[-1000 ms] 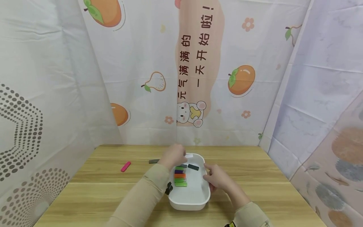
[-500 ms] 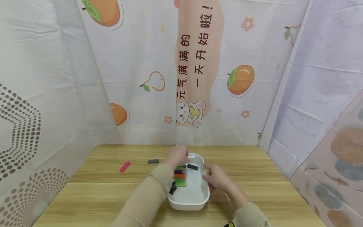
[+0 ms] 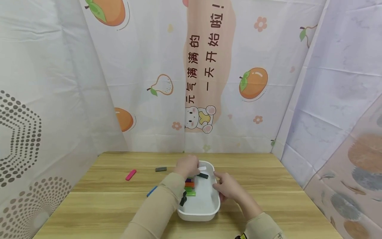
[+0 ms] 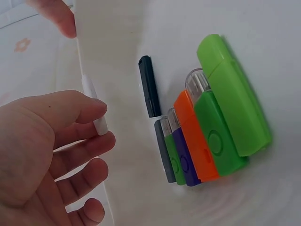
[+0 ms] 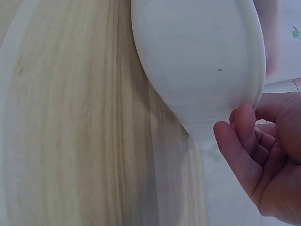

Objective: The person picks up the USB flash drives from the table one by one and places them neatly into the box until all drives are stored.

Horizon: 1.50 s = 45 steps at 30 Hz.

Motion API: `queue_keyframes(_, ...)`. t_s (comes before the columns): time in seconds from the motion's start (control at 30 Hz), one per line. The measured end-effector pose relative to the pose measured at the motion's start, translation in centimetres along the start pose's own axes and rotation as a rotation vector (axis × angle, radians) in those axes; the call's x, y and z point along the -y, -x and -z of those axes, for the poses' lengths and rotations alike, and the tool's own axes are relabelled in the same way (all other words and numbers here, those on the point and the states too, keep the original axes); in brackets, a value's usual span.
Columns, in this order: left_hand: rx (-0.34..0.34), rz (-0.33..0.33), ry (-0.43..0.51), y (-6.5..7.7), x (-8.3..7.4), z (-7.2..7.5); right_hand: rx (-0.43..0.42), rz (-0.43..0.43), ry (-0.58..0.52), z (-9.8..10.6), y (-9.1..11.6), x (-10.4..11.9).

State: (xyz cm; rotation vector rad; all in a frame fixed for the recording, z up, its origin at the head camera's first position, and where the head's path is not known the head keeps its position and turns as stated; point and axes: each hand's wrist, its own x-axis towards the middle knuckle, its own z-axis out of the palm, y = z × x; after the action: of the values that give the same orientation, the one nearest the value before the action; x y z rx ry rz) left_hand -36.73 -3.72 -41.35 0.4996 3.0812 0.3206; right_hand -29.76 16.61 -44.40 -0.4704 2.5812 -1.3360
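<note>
In the head view a white plastic tub (image 3: 198,217) stands on the table. My left hand (image 3: 188,165) is over its far left part, and in the left wrist view its thumb and fingers pinch a slim white USB flash drive (image 4: 101,125). Lying in the tub is a row of USB flash drives: grey, green, purple, orange (image 4: 195,139), green and lime (image 4: 235,96). A dark green flash drive (image 4: 149,87) lies apart from the row's grey end. My right hand (image 3: 227,186) grips the tub's right rim, thumb and fingers on either side of the wall.
Left of the tub, a pink flash drive (image 3: 130,175), a grey flash drive (image 3: 160,169) and a blue stick-like piece (image 3: 152,191) lie on the wooden table (image 3: 104,205). A printed curtain (image 3: 143,109) hangs behind the table's back edge.
My left hand has moved slightly right and nearer, carrying the white flash drive along. The blue piece has come into view beside the left sleeve. My right hand stays at the rim.
</note>
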Motion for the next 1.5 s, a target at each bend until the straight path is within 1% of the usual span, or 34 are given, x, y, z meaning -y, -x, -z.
queue_keyframes(0.2,0.011,-0.004,-0.018,-0.1,-0.2,-0.3,0.002,0.007,-0.005,0.0,-0.1,0.0)
queue_keyframes(0.43,0.022,-0.001,0.006,-0.6,0.1,-1.6,0.002,0.026,-0.005,0.1,-0.1,0.1)
queue_keyframes(0.5,0.012,-0.013,-0.022,-0.8,0.1,-1.9,0.005,0.028,-0.013,0.1,-0.1,0.1)
queue_keyframes(0.6,-0.01,-0.028,-0.088,-0.9,0.0,-2.4,0.009,0.033,-0.023,0.1,-0.1,0.1)
queue_keyframes(0.7,-0.02,-0.03,-0.13,-0.8,-0.4,-2.5,0.007,0.037,-0.021,0.1,-0.1,0.1)
queue_keyframes(0.87,-0.025,-0.043,-0.122,0.1,-1.1,-2.3,-0.003,0.035,-0.013,0.0,0.0,0.0)
queue_keyframes(1.03,-0.058,-0.048,-0.167,0.7,-1.4,-2.2,-0.003,0.03,-0.021,0.0,0.0,-0.1)
queue_keyframes(1.13,-0.072,-0.057,-0.189,0.6,-1.5,-2.5,-0.002,0.031,-0.02,0.0,-0.1,-0.1)
queue_keyframes(1.27,-0.084,-0.07,-0.223,0.3,-1.4,-2.9,-0.005,0.035,-0.014,0.0,-0.1,-0.2)
queue_keyframes(1.5,-0.077,-0.05,-0.241,-0.1,-1.5,-3.4,-0.002,0.034,-0.014,0.0,-0.2,-0.3)
